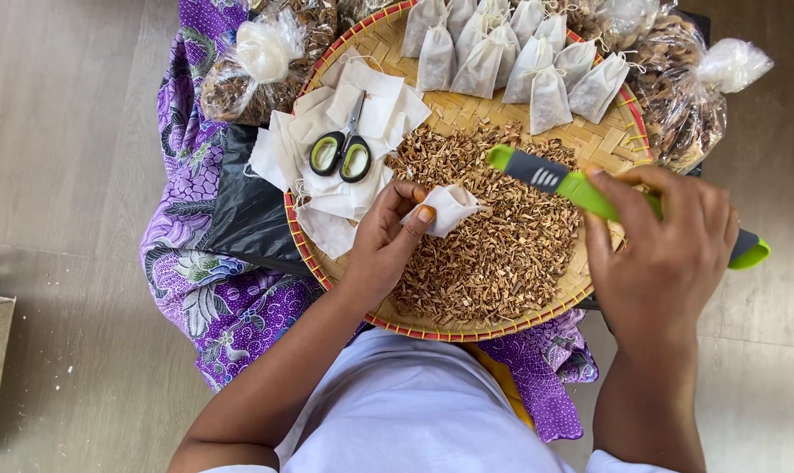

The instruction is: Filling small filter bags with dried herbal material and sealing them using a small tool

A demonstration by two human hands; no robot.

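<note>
The left hand pinches a small white cloth pouch between thumb and curled fingers, holding it over the heap of dried brown chips. The right hand is clenched around a green and grey tool, whose tip points far-left above the heap. The chips lie on a round woven tray. Far on it sit tied white sachets; to the left, scissors rest on flat white pouches
</note>
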